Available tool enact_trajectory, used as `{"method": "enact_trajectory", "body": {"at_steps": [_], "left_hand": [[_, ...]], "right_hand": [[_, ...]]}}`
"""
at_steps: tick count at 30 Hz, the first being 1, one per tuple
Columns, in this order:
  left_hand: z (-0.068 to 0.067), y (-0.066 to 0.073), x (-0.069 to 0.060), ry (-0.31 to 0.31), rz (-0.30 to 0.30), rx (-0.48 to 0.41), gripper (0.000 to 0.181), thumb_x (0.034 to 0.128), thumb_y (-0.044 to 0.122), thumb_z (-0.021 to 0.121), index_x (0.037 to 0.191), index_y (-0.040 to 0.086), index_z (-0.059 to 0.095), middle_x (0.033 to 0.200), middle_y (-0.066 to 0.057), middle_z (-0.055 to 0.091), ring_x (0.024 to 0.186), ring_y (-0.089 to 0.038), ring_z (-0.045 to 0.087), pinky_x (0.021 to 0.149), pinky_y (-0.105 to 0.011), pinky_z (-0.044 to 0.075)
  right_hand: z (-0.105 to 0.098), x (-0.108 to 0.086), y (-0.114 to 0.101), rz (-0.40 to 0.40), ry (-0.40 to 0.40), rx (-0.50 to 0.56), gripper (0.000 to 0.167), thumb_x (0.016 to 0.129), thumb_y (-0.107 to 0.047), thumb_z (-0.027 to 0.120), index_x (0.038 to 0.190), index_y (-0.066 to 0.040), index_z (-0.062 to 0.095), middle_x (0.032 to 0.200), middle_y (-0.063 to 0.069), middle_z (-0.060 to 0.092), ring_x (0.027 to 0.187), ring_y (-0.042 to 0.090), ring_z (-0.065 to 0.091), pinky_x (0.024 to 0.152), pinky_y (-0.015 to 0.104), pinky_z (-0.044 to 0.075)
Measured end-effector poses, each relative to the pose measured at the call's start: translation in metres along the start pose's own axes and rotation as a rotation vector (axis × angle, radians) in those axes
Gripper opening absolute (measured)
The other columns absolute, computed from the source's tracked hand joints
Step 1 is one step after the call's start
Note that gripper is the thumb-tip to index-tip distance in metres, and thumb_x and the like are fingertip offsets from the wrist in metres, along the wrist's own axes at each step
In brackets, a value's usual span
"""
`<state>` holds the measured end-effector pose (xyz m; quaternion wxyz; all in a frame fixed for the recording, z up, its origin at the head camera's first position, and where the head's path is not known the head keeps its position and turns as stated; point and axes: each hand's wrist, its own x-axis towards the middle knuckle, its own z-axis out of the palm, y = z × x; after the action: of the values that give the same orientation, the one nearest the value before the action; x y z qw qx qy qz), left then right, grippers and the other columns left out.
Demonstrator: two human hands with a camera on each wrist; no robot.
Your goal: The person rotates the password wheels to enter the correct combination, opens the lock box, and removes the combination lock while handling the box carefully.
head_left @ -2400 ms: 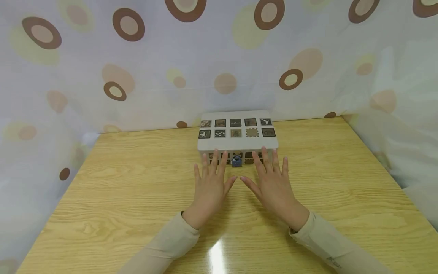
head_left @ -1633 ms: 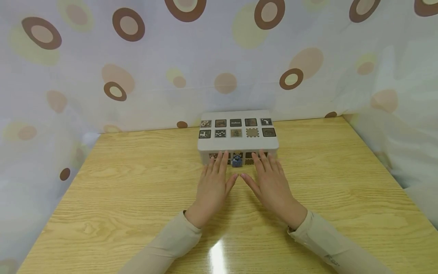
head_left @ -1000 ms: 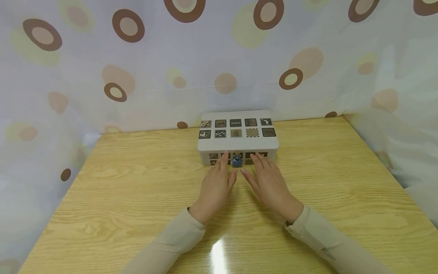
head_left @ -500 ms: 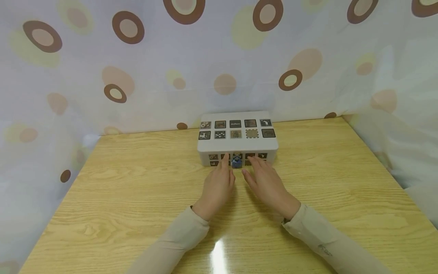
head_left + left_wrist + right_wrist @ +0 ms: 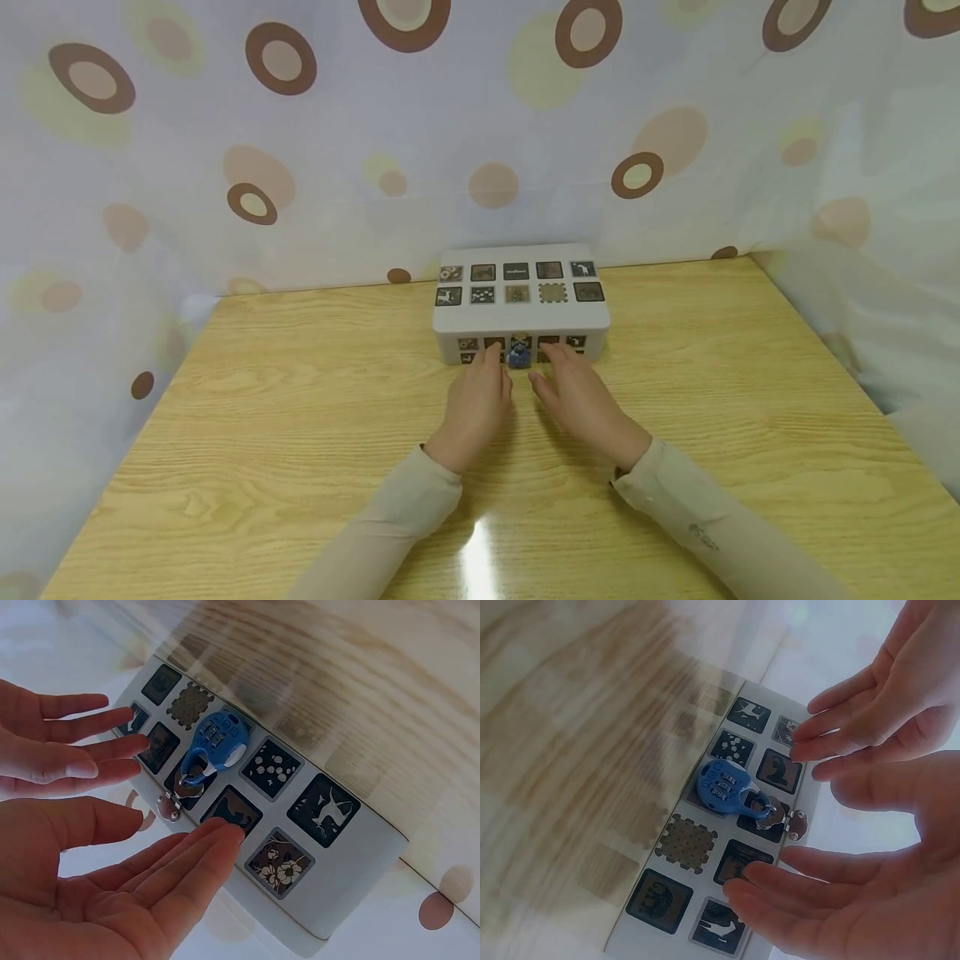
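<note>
A blue combination padlock (image 5: 219,741) with number dials hangs by its shackle from a metal hasp (image 5: 774,817) on the front of a white box (image 5: 522,313). Dark picture squares cover the box's lid and front. To the left of the padlock is my left hand (image 5: 474,408), its fingers loosely bent and nothing between them. On the other side, my right hand (image 5: 585,406) holds its thumb apart from relaxed fingers, also with nothing in it. Both wrist views show a gap between the fingers and the padlock. The box is shut.
The box stands at the back of a wooden table (image 5: 300,417), close to a white curtain (image 5: 337,125) with brown and yellow dots. The curtain also encloses the left and right sides. A bright reflection lies on the table near the front.
My spread hands have drawn in toward each other around the padlock, and their fingers have come together and bent. The box and padlock stay in place.
</note>
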<state>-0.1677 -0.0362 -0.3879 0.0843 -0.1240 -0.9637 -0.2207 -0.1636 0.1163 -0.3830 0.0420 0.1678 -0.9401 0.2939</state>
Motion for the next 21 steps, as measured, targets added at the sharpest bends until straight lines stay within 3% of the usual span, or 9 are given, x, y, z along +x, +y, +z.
{"method": "enact_trajectory", "body": {"at_steps": [5, 12, 21], "left_hand": [[0.001, -0.001, 0.001, 0.005, 0.016, 0.013, 0.032, 0.0961, 0.005, 0.053, 0.125, -0.007, 0.053, 0.101, -0.020, 0.065, 0.076, -0.029, 0.066, 0.058, -0.036, 0.054], [0.002, -0.002, 0.003, -0.021, 0.013, 0.017, 0.031, 0.0958, 0.005, 0.054, 0.125, -0.006, 0.054, 0.104, -0.018, 0.064, 0.082, -0.028, 0.066, 0.062, -0.036, 0.055], [0.003, 0.001, 0.008, -0.066, -0.001, 0.041, 0.020, 0.0946, 0.003, 0.056, 0.113, -0.005, 0.058, 0.096, -0.015, 0.064, 0.081, -0.026, 0.066, 0.061, -0.034, 0.055]], "right_hand": [[0.000, 0.005, -0.001, 0.026, -0.030, 0.021, 0.049, 0.097, -0.015, 0.057, 0.132, 0.017, 0.043, 0.132, 0.035, 0.047, 0.123, 0.047, 0.045, 0.104, 0.055, 0.037], [0.003, 0.010, 0.001, 0.042, -0.056, 0.034, 0.048, 0.097, -0.014, 0.057, 0.131, 0.017, 0.044, 0.130, 0.034, 0.048, 0.121, 0.045, 0.047, 0.102, 0.054, 0.040], [0.005, 0.017, 0.000, 0.100, -0.117, 0.081, 0.049, 0.097, -0.013, 0.056, 0.133, 0.017, 0.043, 0.132, 0.034, 0.047, 0.123, 0.044, 0.047, 0.101, 0.053, 0.041]]}}
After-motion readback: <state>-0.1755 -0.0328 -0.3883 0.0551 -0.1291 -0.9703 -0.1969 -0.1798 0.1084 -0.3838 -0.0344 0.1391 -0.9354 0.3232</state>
